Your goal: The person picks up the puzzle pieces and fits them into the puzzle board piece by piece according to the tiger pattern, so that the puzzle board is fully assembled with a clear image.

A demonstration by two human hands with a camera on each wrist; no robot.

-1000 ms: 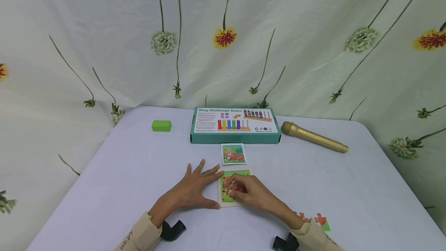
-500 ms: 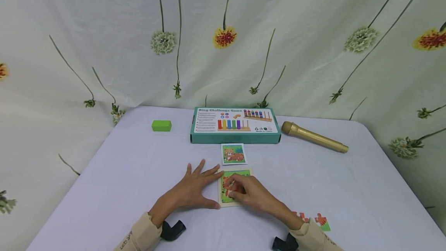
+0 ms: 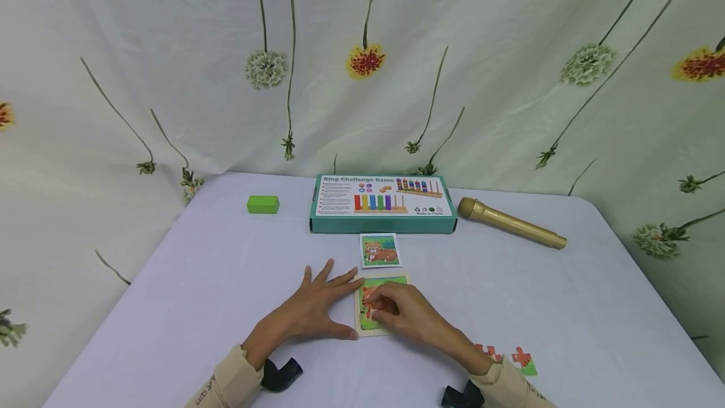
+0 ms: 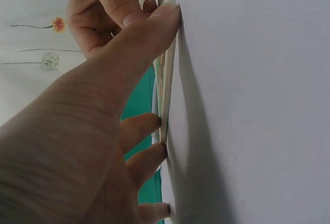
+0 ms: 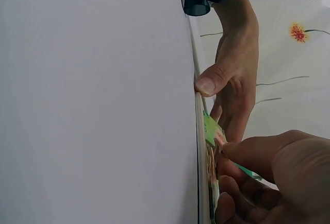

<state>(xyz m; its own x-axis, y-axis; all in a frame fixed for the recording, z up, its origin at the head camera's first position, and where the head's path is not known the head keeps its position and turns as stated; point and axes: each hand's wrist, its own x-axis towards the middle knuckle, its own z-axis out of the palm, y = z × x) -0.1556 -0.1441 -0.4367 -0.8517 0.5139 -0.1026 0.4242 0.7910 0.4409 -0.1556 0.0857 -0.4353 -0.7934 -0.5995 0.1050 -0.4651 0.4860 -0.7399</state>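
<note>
Fingers [image 5: 250,152] of the right hand [image 3: 410,315] pinch a puzzle piece [image 5: 210,128] — left hand [image 3: 311,310] spread, touching the board [image 3: 374,333] — box [image 3: 382,225] reads "Ring Challenge Game".

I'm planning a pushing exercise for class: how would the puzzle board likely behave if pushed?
The puzzle board would probably stay stiff: it looks straight seen edge-on in the left wrist view. Thin and low, it likely slides rather than tips.
</note>
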